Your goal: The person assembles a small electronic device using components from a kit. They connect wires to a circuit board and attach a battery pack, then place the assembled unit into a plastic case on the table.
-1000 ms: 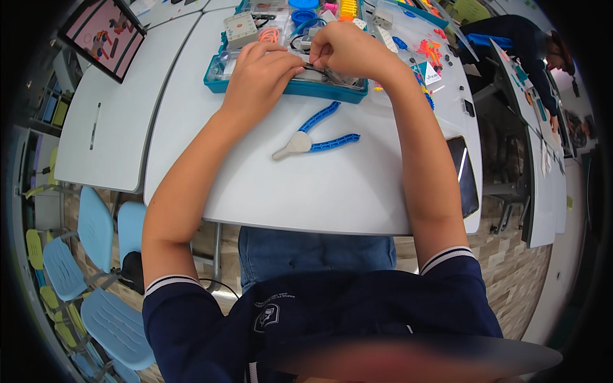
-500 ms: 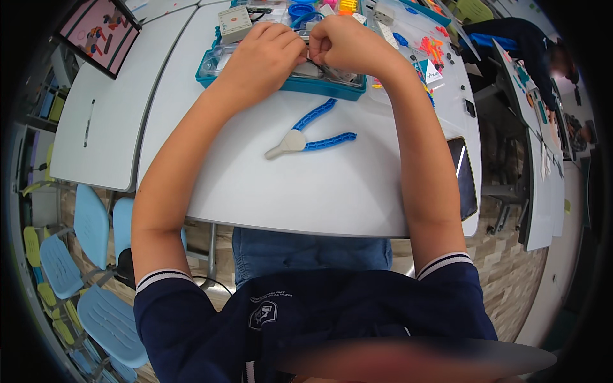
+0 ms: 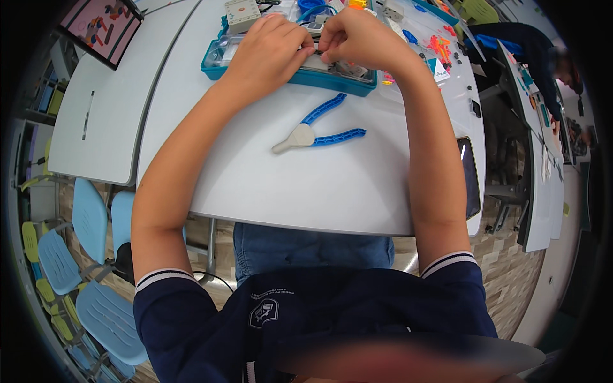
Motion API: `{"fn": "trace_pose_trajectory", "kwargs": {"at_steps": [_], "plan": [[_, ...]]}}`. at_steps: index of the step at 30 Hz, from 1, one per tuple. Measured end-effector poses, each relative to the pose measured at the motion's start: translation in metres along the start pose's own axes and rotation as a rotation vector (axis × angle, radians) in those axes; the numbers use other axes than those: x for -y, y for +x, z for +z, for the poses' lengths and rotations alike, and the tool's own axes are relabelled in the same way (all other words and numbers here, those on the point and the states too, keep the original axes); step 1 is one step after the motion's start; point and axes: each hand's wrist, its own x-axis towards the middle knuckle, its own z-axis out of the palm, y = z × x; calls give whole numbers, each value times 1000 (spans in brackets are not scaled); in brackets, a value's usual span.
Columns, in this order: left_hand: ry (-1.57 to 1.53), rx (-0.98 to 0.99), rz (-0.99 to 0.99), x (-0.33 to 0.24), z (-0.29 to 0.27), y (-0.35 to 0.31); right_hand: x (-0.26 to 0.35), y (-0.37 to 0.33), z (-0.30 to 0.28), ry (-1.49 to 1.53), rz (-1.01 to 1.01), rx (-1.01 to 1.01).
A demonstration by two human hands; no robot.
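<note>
Both my hands meet above a teal plastic box (image 3: 305,78) at the far side of the white table. The thumb and fingers of my left hand (image 3: 271,52) press together at a tiny dark piece. From the other side my right hand (image 3: 359,43) pinches at the same spot. The fingers cover most of the piece, so its kind cannot be made out. Small grey and clear parts lie in the box below. Nearer to me, a plier-like tool (image 3: 302,135) lies flat, with spread blue handles and a pale head, untouched by either hand.
A pale square block (image 3: 243,15) sits at the box's far left. Pink, orange and black small parts (image 3: 440,46) scatter to the right. Beside my right forearm lies a phone (image 3: 469,175). A tablet (image 3: 102,29) stands far left. Another person (image 3: 530,48) leans over a table at right.
The whole view has shifted slightly, so the box and tool appear higher and further right. My hands remain together over the box, with the right fingers slightly rearranged.
</note>
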Motion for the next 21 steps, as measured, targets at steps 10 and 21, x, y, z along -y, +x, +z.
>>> {"fn": "trace_pose_trajectory", "kwargs": {"at_steps": [10, 21], "plan": [[-163, -79, -45, 0, 9, -5, -2, -1, 0, 47, 3, 0], [-83, -163, 0, -6, 8, -6, -15, 9, 11, 243, -5, 15]]}}
